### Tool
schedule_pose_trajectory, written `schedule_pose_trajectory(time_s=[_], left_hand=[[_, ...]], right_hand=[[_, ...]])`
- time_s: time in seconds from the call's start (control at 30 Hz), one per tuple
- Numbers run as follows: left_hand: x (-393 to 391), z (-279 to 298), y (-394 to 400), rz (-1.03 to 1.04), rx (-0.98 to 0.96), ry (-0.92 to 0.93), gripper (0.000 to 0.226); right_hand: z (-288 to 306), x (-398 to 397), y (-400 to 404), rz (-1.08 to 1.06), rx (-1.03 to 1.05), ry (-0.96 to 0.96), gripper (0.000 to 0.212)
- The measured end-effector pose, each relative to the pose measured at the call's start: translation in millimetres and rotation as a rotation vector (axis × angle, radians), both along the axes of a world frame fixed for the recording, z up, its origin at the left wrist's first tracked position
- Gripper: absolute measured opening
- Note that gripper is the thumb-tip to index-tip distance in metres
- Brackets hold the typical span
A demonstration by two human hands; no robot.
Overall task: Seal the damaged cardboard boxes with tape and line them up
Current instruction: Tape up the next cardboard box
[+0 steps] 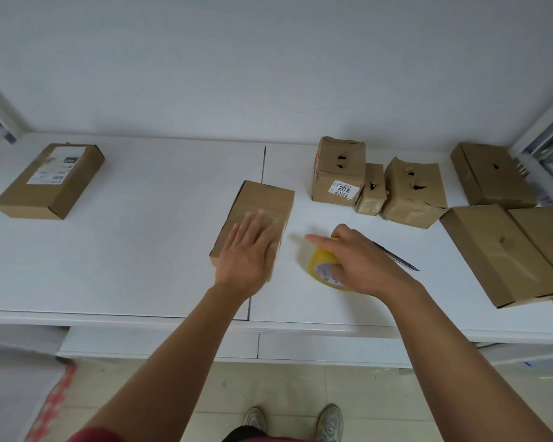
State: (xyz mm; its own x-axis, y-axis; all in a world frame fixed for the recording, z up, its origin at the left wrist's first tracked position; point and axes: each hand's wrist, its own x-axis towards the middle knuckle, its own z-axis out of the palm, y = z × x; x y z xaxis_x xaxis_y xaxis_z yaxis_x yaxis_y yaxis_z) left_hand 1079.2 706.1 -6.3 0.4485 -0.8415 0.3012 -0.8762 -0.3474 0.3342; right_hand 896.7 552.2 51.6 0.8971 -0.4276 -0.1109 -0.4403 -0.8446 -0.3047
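A brown cardboard box with clear tape across its top lies in the middle of the white table. My left hand lies flat on its near end, fingers straight. My right hand grips a yellow roll of tape resting on the table just right of that box. Three torn boxes with holes stand behind: a tall one, a small one and a wider one.
A labelled flat box lies far left. More flat boxes sit at the right: one at the back, two near the front. A utility knife lies behind my right hand. White wall behind; shelf posts at both sides.
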Motion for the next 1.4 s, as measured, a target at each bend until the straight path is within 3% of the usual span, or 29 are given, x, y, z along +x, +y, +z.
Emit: schedule_pose_trajectory(time_s=[0.1,0.17,0.23,0.4,0.53,0.67,0.73,0.87,0.97,1.07,1.23,1.33,1.4], left_hand=[[2.3,-4.3,-5.4,0.059,0.236,0.011,0.060],[5.2,-7.8,-7.7,0.093,0.279,0.023,0.059],[7.4,-7.8,-7.8,0.101,0.291,0.019,0.059],[7.5,-6.7,-10.6,0.108,0.348,0.031,0.061],[3.6,-0.2,-15.3,0.136,0.365,0.070,0.069],[-1.0,4.2,-21.7,0.141,0.349,0.086,0.064],[-6.4,4.4,-23.4,0.121,0.308,0.052,0.061],[-11.1,3.4,-22.9,0.111,0.281,0.049,0.058],[-8.9,5.1,-21.2,0.101,0.309,0.070,0.060],[-7.8,5.9,-17.1,0.111,0.321,0.105,0.061],[-7.1,5.9,-13.9,0.093,0.332,0.105,0.065],[-6.6,5.8,-14.4,0.103,0.343,0.130,0.062],[-7.4,5.7,-15.2,0.108,0.353,0.128,0.057]], right_hand=[[-9.0,-15.4,-9.6,-0.191,0.210,-0.144,0.081],[-16.9,-26.0,-9.5,-0.303,0.447,-0.259,0.084],[-17.9,-39.1,-10.5,-0.334,0.517,-0.302,0.077],[2.6,-77.4,-40.1,-0.239,0.158,-0.115,0.053],[8.0,-81.8,-41.7,-0.162,0.153,0.012,0.049],[31.3,-75.4,-48.9,-0.279,0.334,0.057,0.052],[39.6,-65.6,-56.1,-0.357,0.254,-0.007,0.055],[44.9,-19.0,-70.3,-0.380,0.024,-0.034,0.025],[33.2,15.0,-72.6,-0.450,0.002,0.129,0.008],[8.4,18.8,-81.7,-0.470,-0.023,0.336,0.009],[-11.9,13.4,-98.4,-0.393,-0.034,0.523,0.015],[-11.7,15.2,-100.0,-0.390,-0.057,0.438,0.008],[-3.2,21.8,-99.1,-0.356,-0.083,0.164,0.014]])
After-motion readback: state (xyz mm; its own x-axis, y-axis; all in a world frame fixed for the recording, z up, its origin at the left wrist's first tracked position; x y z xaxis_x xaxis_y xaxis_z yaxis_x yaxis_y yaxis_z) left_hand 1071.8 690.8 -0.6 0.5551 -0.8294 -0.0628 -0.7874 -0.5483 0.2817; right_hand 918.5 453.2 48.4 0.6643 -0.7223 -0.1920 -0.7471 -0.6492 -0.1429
